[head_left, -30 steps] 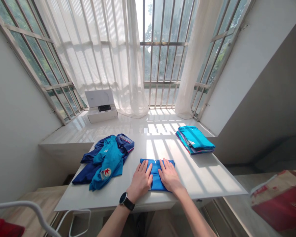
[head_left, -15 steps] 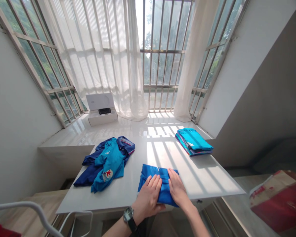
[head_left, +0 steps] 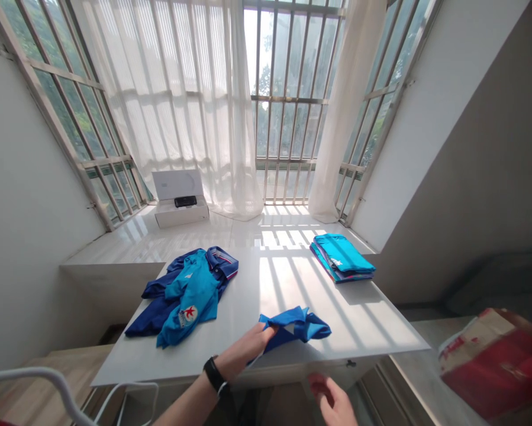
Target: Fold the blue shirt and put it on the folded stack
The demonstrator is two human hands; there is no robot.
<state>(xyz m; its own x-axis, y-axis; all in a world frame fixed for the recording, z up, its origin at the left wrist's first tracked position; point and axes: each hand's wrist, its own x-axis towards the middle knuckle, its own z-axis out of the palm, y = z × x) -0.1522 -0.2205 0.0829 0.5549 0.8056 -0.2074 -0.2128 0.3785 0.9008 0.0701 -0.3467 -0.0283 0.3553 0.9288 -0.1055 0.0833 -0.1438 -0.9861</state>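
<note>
My left hand [head_left: 252, 349], with a watch on its wrist, grips the left end of a blue folded cloth [head_left: 292, 326], which is bunched and partly raised over the table's front edge. Below that edge, my right hand [head_left: 332, 399] is apart from the cloth, its fingers curled and blurred; whether it holds anything cannot be made out. On the left of the table lie a teal shirt [head_left: 206, 296] and a navy collared shirt [head_left: 221, 263], loosely overlapping. A folded stack of clothes [head_left: 343, 254], teal on top, sits at the back right.
The white table [head_left: 159, 364] stands against a window ledge. An open white box [head_left: 181, 214] with a black item rests on the ledge. At the far right is a red and tan bag [head_left: 496, 361]. A white curved tube [head_left: 39, 371] crosses the lower left.
Both hands lay flat on the blue cloth before. My left hand has gripped and lifted it, crumpling its shape, while my right hand has left it and moved down toward me.
</note>
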